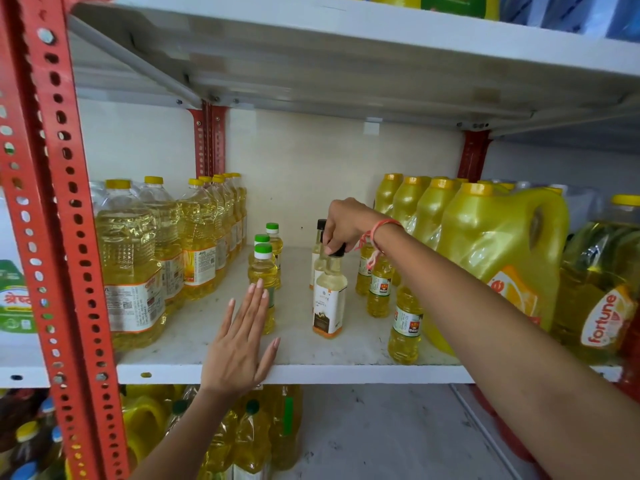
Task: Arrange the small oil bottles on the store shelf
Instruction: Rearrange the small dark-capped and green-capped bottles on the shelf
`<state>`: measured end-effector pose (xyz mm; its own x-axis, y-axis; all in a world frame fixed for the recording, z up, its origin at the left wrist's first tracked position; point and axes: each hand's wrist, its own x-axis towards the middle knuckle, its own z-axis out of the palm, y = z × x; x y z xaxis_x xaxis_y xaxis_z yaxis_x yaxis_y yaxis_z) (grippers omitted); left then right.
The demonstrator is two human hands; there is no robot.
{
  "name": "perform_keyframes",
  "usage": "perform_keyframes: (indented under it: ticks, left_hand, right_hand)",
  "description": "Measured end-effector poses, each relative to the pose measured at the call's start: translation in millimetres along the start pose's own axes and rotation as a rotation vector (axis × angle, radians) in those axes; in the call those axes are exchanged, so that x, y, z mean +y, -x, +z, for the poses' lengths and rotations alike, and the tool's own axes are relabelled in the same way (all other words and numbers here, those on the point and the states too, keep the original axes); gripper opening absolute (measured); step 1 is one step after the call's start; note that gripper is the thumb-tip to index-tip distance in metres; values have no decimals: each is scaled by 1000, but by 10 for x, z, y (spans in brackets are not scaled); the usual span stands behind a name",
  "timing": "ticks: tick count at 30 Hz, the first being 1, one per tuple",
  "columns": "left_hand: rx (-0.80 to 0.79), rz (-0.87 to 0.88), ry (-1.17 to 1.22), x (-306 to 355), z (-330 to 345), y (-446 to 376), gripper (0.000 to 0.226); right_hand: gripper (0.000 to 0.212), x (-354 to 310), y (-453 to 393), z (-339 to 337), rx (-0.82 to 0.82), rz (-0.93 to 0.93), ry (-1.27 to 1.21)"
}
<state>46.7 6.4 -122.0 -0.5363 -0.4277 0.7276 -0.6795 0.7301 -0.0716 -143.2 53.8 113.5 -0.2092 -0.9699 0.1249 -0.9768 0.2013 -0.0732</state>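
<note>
On the white shelf board (pixel 346 370) stand three rows of small oil bottles. Green-capped bottles (pixel 264 268) line up on the left. In the middle stand black-capped pale bottles, the front one (pixel 329 299) with a white and brown label. My right hand (pixel 344 225) reaches in from the right and grips that front bottle by its black cap. A row of small yellow bottles (pixel 403 327) runs under my right forearm. My left hand (pixel 242 344) lies flat and open, fingers spread, just in front of the nearest green-capped bottle, over the shelf's front edge.
Large clear oil bottles with yellow caps (pixel 130 265) fill the shelf's left side. Big yellow jugs (pixel 498 251) and a Fortune bottle (pixel 602 299) crowd the right. A red perforated upright (pixel 62 237) stands at the left. More oil bottles (pixel 252 441) sit on the shelf below.
</note>
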Motion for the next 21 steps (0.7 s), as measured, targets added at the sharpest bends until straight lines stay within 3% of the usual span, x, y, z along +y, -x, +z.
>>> perform_keyframes:
  ticks: [11, 21]
  left_hand:
    - [-15, 0, -3, -9, 12, 12, 72]
    - [-17, -2, -6, -22, 27, 13, 72]
  right_hand:
    - [40, 78, 3, -46, -77, -17, -89]
    - [41, 37, 124, -71, -73, -86, -18]
